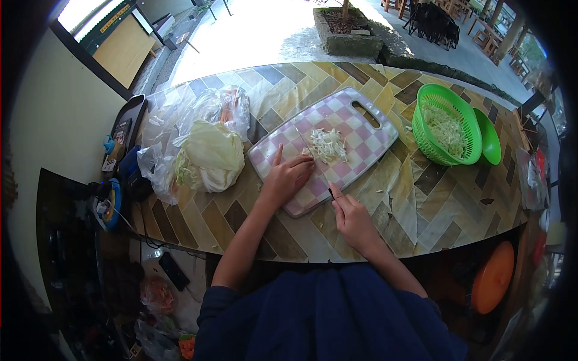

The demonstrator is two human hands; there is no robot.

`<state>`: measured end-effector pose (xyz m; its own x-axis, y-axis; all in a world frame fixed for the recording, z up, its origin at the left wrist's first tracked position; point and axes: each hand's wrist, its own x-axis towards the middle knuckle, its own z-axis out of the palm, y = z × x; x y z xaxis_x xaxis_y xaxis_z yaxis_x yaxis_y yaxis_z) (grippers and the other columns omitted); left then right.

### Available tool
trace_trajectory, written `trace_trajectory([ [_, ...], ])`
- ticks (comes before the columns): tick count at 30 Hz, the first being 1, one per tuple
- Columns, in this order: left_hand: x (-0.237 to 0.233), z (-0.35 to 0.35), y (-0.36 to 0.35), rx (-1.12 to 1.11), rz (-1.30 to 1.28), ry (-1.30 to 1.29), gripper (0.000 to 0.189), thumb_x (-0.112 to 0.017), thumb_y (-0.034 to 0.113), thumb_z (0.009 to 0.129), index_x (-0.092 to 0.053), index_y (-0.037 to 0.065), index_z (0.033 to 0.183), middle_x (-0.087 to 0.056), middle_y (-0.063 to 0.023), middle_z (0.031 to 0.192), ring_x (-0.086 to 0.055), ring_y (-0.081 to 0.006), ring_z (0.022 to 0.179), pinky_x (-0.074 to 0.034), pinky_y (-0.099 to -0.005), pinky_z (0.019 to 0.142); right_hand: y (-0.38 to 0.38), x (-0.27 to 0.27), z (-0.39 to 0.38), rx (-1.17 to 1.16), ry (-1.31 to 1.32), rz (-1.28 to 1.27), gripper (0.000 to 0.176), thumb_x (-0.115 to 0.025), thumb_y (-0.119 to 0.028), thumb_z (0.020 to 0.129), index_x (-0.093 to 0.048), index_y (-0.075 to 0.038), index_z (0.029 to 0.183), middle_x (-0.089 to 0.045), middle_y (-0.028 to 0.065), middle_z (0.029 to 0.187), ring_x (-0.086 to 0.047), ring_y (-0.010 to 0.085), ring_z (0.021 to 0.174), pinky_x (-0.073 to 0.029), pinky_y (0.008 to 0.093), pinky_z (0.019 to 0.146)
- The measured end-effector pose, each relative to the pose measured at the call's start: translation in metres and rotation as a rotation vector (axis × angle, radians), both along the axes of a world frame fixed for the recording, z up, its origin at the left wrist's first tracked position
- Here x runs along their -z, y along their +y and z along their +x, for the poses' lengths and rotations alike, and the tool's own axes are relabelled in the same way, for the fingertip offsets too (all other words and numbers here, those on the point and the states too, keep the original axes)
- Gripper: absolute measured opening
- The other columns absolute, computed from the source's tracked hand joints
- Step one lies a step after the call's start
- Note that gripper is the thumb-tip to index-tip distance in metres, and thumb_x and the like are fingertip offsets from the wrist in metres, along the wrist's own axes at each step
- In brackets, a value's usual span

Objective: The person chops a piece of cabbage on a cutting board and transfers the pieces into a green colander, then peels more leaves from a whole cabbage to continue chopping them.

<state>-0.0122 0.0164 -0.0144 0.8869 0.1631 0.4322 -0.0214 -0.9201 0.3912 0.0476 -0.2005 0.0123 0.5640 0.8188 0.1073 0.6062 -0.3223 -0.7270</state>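
A pink-and-white checked cutting board (370,147) lies at a slant on the table before me. My right hand (352,219) is closed round the dark handle of a knife (322,174), whose thin blade points away across the board. Just left of the blade, my left hand (289,179) presses bent fingertips on a small piece of cabbage (308,154), mostly hidden under them; its thumb sticks out. Shredded cabbage (328,146) forms a loose pile right of the blade. A large pale cabbage head (211,155) rests to the left of the board.
Clear plastic bags (159,157) lie around the cabbage head. On the right stands a green colander (424,133) with more shreds, beside a green bowl (490,137). A dark tray (129,117) and a blue-and-white cable reel (109,204) are at the left edge.
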Motion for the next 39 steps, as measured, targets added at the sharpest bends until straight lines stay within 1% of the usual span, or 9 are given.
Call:
trace_trajectory([
  [9, 0.003, 0.0, 0.004, 0.005, -0.012, 0.033, 0.018, -0.065, 0.014, 0.085, -0.069, 0.01, 0.102, -0.068, -0.0037, 0.111, -0.063, -0.0207, 0.109, -0.021, -0.0573, 0.114, 0.012, 0.006, -0.006, 0.022, -0.109, -0.098, 0.05, -0.049, -0.015, 0.096, -0.039, -0.013, 0.145, -0.055, 0.0205, 0.086, -0.061, 0.0403, 0.069, -0.051, 0.0475, 0.063],
  [12, 0.002, 0.0, 0.004, 0.015, -0.049, 0.034, 0.02, -0.065, 0.014, 0.086, -0.069, 0.011, 0.104, -0.068, -0.0032, 0.111, -0.063, -0.0202, 0.109, -0.02, -0.0584, 0.114, 0.023, 0.013, 0.003, 0.016, -0.09, -0.035, 0.05, -0.049, -0.014, 0.096, -0.04, -0.012, 0.144, -0.057, 0.0222, 0.088, -0.062, 0.0409, 0.074, -0.051, 0.0477, 0.066],
  [15, -0.002, 0.0, 0.004, 0.017, -0.06, 0.051, 0.022, -0.064, 0.015, 0.086, -0.069, 0.012, 0.107, -0.068, -0.0026, 0.111, -0.063, -0.0191, 0.109, -0.02, -0.0592, 0.113, 0.038, 0.005, 0.016, 0.003, -0.037, -0.055, 0.049, -0.049, -0.013, 0.095, -0.041, -0.01, 0.143, -0.059, 0.0234, 0.089, -0.061, 0.0416, 0.079, -0.05, 0.0475, 0.072],
  [18, -0.008, -0.001, -0.001, -0.028, -0.147, 0.15, 0.025, -0.062, 0.016, 0.088, -0.068, 0.013, 0.113, -0.065, -0.0032, 0.12, -0.059, -0.0202, 0.117, -0.015, -0.0582, 0.115, 0.032, 0.001, 0.016, 0.011, -0.025, -0.068, 0.048, -0.048, -0.011, 0.095, -0.041, -0.007, 0.143, -0.06, 0.024, 0.091, -0.061, 0.0425, 0.083, -0.049, 0.0476, 0.076],
  [21, -0.003, -0.004, -0.01, -0.061, -0.032, 0.133, 0.027, -0.06, 0.02, 0.091, -0.067, 0.013, 0.116, -0.064, -0.0027, 0.123, -0.057, -0.0195, 0.12, -0.015, -0.0584, 0.114, 0.019, 0.013, 0.017, 0.023, -0.01, 0.119, 0.046, -0.047, -0.01, 0.096, -0.042, -0.005, 0.141, -0.06, 0.0245, 0.093, -0.06, 0.0432, 0.083, -0.047, 0.0477, 0.076],
  [24, 0.001, -0.006, -0.013, -0.082, 0.025, 0.098, 0.029, -0.059, 0.022, 0.092, -0.065, 0.011, 0.119, -0.063, -0.0029, 0.126, -0.055, -0.0206, 0.122, -0.014, -0.0585, 0.114, 0.012, 0.012, 0.018, 0.014, 0.051, 0.192, 0.044, -0.048, -0.01, 0.096, -0.044, -0.004, 0.14, -0.061, 0.0248, 0.093, -0.059, 0.0436, 0.083, -0.047, 0.0476, 0.075],
  [27, 0.004, -0.006, -0.012, -0.061, -0.002, 0.052, 0.03, -0.059, 0.021, 0.092, -0.064, 0.01, 0.119, -0.063, -0.0046, 0.123, -0.053, -0.0236, 0.125, -0.018, -0.0592, 0.113, 0.01, 0.002, 0.012, 0.002, 0.082, 0.177, 0.044, -0.049, -0.011, 0.096, -0.044, -0.005, 0.139, -0.061, 0.0245, 0.091, -0.059, 0.0434, 0.083, -0.047, 0.0472, 0.075],
  [33, 0.008, -0.006, -0.01, -0.016, -0.069, 0.063, 0.03, -0.058, 0.02, 0.093, -0.063, 0.008, 0.12, -0.06, -0.0083, 0.124, -0.051, -0.0278, 0.127, -0.023, -0.0562, 0.114, 0.005, 0.003, 0.006, 0.002, 0.095, 0.123, 0.045, -0.049, -0.012, 0.096, -0.044, -0.009, 0.141, -0.06, 0.0242, 0.091, -0.059, 0.0429, 0.082, -0.047, 0.0466, 0.074],
  [39, 0.008, -0.005, -0.011, -0.032, -0.098, 0.045, 0.027, -0.058, 0.02, 0.093, -0.063, 0.005, 0.116, -0.061, -0.0101, 0.123, -0.05, -0.0283, 0.127, -0.024, -0.055, 0.114, -0.001, 0.004, 0.003, -0.006, 0.083, 0.119, 0.045, -0.049, -0.013, 0.097, -0.044, -0.01, 0.141, -0.059, 0.0231, 0.09, -0.059, 0.0413, 0.08, -0.047, 0.0462, 0.074],
])
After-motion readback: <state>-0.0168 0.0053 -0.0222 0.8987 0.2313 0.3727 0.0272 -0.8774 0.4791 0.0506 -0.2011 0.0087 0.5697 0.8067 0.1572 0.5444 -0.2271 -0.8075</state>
